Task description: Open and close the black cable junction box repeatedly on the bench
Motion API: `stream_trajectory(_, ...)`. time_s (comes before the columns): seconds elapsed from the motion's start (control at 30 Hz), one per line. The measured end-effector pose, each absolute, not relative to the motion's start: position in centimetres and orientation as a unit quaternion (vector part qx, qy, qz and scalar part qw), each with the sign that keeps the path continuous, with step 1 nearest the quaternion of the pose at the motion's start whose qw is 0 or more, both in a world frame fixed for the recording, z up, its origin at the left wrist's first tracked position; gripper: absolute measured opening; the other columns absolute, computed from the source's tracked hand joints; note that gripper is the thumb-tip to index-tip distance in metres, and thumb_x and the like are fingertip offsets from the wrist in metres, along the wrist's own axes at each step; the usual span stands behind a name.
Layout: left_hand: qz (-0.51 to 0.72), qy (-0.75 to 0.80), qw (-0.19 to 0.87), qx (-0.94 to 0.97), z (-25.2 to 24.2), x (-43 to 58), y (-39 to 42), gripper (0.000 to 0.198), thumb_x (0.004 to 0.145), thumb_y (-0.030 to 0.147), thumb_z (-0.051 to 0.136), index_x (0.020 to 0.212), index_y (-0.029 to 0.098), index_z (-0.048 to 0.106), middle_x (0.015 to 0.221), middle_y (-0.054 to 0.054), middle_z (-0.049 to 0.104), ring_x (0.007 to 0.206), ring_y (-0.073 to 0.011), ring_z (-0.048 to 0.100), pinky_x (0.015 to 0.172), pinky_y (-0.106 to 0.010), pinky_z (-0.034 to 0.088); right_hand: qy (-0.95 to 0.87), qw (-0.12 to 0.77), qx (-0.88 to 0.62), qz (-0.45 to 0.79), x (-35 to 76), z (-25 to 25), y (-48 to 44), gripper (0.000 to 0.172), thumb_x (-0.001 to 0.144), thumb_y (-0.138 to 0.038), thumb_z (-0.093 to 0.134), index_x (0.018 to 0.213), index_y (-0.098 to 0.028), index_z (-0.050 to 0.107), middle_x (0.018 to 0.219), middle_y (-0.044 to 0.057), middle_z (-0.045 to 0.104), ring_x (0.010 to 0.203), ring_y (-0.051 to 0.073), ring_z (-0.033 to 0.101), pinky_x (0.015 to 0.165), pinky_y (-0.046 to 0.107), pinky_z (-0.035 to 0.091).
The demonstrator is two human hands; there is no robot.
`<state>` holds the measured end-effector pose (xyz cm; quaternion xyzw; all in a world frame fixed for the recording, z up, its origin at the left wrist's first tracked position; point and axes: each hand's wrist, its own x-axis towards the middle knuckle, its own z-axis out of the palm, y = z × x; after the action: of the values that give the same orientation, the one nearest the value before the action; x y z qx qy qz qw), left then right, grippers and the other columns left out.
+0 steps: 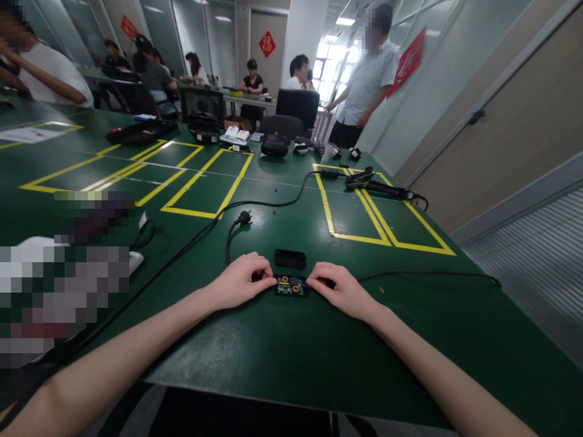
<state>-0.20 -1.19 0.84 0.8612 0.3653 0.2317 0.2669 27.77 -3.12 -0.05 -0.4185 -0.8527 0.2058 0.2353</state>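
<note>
An open black adapter case (276, 294) lies on the green table just in front of me, a small circuit board (290, 286) with copper coils inside it. My left hand (243, 280) is closed in a pinch at the case's left end, where a black power cord (228, 243) with a plug (245, 217) runs in behind the fingers. At the right end my right hand (339, 288) pinches likewise; another black cable (428, 273) leads away from it to the right. The fingers partly hide both cable ends. Just beyond the case rests its black cover (290, 258), apart from it.
Yellow tape rectangles (214, 215) mark the table (273, 352). A long black cable (182, 249) crosses it on the left, near blurred items. A black corded tool (380, 188) lies at right. Toward the far edge are a black tray (141, 132) and a power drill (312, 147). Several people are beyond.
</note>
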Motion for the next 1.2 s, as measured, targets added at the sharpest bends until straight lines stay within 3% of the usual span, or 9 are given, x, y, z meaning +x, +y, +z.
stream_trajectory(0.1, 0.243, 0.371, 0.266, 0.856, 0.7, -0.3, -1.2, 0.02, 0.096, 0.033, 0.066, 0.081, 0.019, 0.065, 0.08, -0.001, 0.065, 0.082, -0.0198, 0.06, 0.079, -0.032, 0.049, -0.854, 0.242, -0.422, 0.186, 27.7, -0.2, -3.1, 0.029, 0.104, -0.033, 0.055, 0.079, -0.021, 0.065, 0.077, 0.004, 0.064, 0.073, 0.018, 0.061, 0.068, 0.031, 0.049)
stream_trajectory(0.2, 0.256, 0.38, 0.246, 0.854, 0.4, -0.4, -1.2, 0.016, 0.094, 0.032, 0.07, 0.103, 0.019, 0.07, 0.101, -0.006, 0.07, 0.098, -0.0235, 0.063, 0.091, -0.038, 0.052, -0.842, 0.289, -0.436, 0.133, 27.8, -0.7, -3.0, 0.012, 0.097, -0.03, 0.063, 0.099, -0.021, 0.069, 0.103, 0.01, 0.069, 0.099, 0.025, 0.066, 0.086, 0.04, 0.056)
stream_trajectory(0.3, 0.235, 0.385, 0.2, 0.87, 0.0, -0.6, -1.2, 0.038, 0.096, 0.035, 0.068, 0.131, 0.022, 0.067, 0.137, -0.013, 0.064, 0.126, -0.0316, 0.057, 0.108, -0.051, 0.046, -0.84, 0.294, -0.449, 0.085, 27.9, -1.4, -2.8, 0.043, 0.094, -0.03, 0.066, 0.136, -0.025, 0.064, 0.143, 0.015, 0.061, 0.132, 0.033, 0.055, 0.108, 0.056, 0.049)
stream_trajectory(0.37, 0.211, 0.386, 0.174, 0.881, -0.2, -0.6, -1.2, 0.044, 0.099, 0.038, 0.063, 0.141, 0.026, 0.063, 0.152, -0.014, 0.055, 0.139, -0.035, 0.049, 0.115, -0.058, 0.039, -0.85, 0.268, -0.445, 0.08, 27.9, -1.8, -2.7, 0.046, 0.096, -0.029, 0.063, 0.142, -0.029, 0.062, 0.15, 0.013, 0.059, 0.136, 0.034, 0.054, 0.111, 0.06, 0.047)
stream_trajectory(0.53, 0.209, 0.354, 0.178, 0.894, -0.3, -0.5, -1.1, 0.032, 0.101, 0.031, 0.06, 0.131, 0.027, 0.071, 0.144, -0.011, 0.065, 0.136, -0.0299, 0.055, 0.117, -0.054, 0.038, -0.863, 0.275, -0.412, 0.103, 27.9, -1.8, -2.7, 0.027, 0.1, -0.025, 0.06, 0.121, -0.028, 0.076, 0.133, 0.011, 0.072, 0.121, 0.03, 0.066, 0.104, 0.056, 0.053)
stream_trajectory(0.73, 0.263, 0.325, 0.217, 0.882, -0.3, -0.6, -1.2, 0.027, 0.099, 0.025, 0.062, 0.124, 0.023, 0.072, 0.139, -0.012, 0.067, 0.128, -0.0274, 0.063, 0.113, -0.049, 0.048, -0.846, 0.323, -0.394, 0.161, 27.6, -0.9, -3.1, 0.021, 0.101, -0.023, 0.059, 0.109, -0.025, 0.078, 0.129, 0.011, 0.071, 0.117, 0.026, 0.07, 0.1, 0.045, 0.06)
stream_trajectory(0.87, 0.293, 0.316, 0.252, 0.866, -0.2, -0.6, -1.3, 0.035, 0.098, 0.022, 0.061, 0.133, 0.023, 0.064, 0.142, -0.011, 0.063, 0.128, -0.0253, 0.063, 0.112, -0.044, 0.051, -0.83, 0.362, -0.384, 0.183, 27.2, -1.1, -3.2, 0.023, 0.1, -0.02, 0.061, 0.116, -0.025, 0.075, 0.127, 0.011, 0.069, 0.118, 0.025, 0.069, 0.102, 0.044, 0.059)
stream_trajectory(1.03, 0.301, 0.315, 0.281, 0.855, -0.2, -0.5, -1.5, 0.049, 0.098, 0.022, 0.058, 0.147, 0.024, 0.053, 0.151, -0.013, 0.054, 0.113, -0.0216, 0.07, 0.104, -0.041, 0.059, -0.785, 0.402, -0.404, 0.243, 26.7, -1.8, -3.2, 0.044, 0.096, -0.02, 0.063, 0.14, -0.028, 0.064, 0.127, 0.01, 0.065, 0.094, 0.019, 0.07, 0.084, 0.036, 0.066)
stream_trajectory(1.2, 0.308, 0.314, 0.288, 0.851, -0.3, -0.5, -1.6, 0.052, 0.098, 0.021, 0.059, 0.149, 0.024, 0.052, 0.149, -0.013, 0.055, 0.108, -0.0211, 0.071, 0.101, -0.04, 0.06, -0.785, 0.396, -0.402, 0.256, 26.7, -1.8, -3.1, 0.036, 0.096, -0.02, 0.064, 0.131, -0.027, 0.07, 0.128, 0.01, 0.064, 0.096, 0.02, 0.07, 0.085, 0.037, 0.065)
